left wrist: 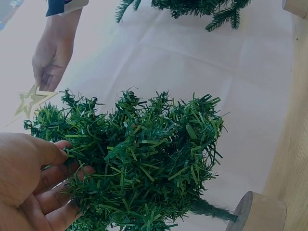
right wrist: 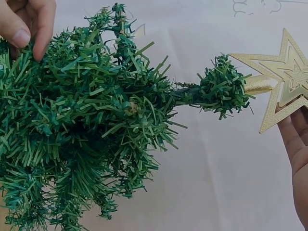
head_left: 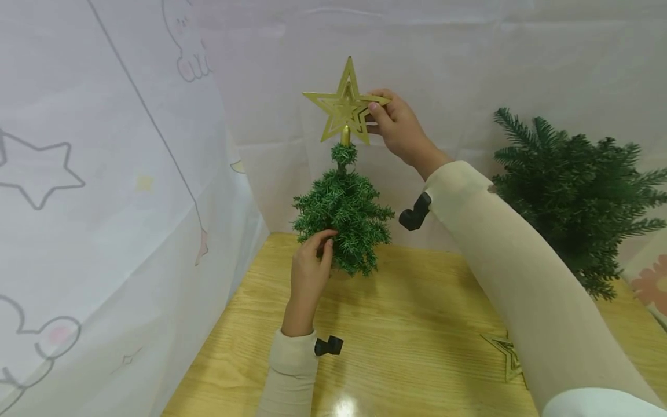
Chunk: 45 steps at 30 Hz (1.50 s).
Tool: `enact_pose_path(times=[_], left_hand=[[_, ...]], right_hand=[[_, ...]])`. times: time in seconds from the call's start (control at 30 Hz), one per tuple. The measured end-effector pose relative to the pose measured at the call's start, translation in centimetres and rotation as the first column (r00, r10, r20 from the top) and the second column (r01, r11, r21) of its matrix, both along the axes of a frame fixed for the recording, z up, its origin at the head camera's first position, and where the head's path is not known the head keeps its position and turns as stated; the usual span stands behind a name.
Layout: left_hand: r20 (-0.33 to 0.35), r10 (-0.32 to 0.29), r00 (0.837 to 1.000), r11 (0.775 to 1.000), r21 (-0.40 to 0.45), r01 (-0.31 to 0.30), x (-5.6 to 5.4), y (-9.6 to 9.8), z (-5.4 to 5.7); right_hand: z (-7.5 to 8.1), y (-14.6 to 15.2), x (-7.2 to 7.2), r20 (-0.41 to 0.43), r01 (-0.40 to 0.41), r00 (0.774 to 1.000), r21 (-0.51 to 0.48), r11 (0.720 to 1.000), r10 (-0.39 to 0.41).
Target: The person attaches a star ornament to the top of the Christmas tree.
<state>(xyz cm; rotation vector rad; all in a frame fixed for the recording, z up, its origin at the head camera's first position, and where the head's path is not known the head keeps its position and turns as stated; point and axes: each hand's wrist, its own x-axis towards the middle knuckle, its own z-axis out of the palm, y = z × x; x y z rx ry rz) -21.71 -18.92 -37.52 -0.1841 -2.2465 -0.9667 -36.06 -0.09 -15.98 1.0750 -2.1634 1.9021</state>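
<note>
- On top of the small tree (head_left: 348,202), your right hand (head_left: 398,132) pinches the gold star (head_left: 346,108).
- At the tree's front, your left hand (head_left: 308,267), being curled, holds it.

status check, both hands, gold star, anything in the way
Right hand gripping gold star topper atop small artificial tree. Left hand touching the tree. No obstruction seen.

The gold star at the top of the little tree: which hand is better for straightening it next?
Probably the right hand: it holds the gold star by one of its tips. The left hand is lower, at the branches of the little tree, so it seems better for steadying.
</note>
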Motion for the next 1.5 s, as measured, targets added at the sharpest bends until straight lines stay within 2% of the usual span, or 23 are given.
enact_pose_path(times=[0.5,0.7,1.0,1.27,1.5], left_hand=[[-0.012,-0.005,1.0,1.0,0.003,0.005,0.0,0.1,0.4],[-0.018,-0.01,1.0,1.0,0.001,0.01,-0.1,0.1,0.3],[-0.017,-0.007,1.0,1.0,-0.003,0.007,0.0,0.1,0.1],[-0.023,-0.024,0.999,1.0,0.002,0.025,0.0,0.2,0.3],[-0.029,-0.03,0.999,1.0,0.007,0.03,0.1,0.1,0.3]], right_hand=[[0.9,0.7,-0.1,0.109,-0.052,0.992,-0.078,0.996,0.06],[0.4,0.7,-0.4,0.132,-0.035,0.99,-0.145,0.989,0.054],[-0.4,0.6,-0.3,0.169,-0.053,0.98,-0.272,0.961,0.102],[-0.6,0.5,-0.3,0.185,-0.022,0.98,-0.235,0.972,0.067],[-0.5,0.4,-0.3,0.146,-0.019,0.988,-0.166,0.986,0.044]])
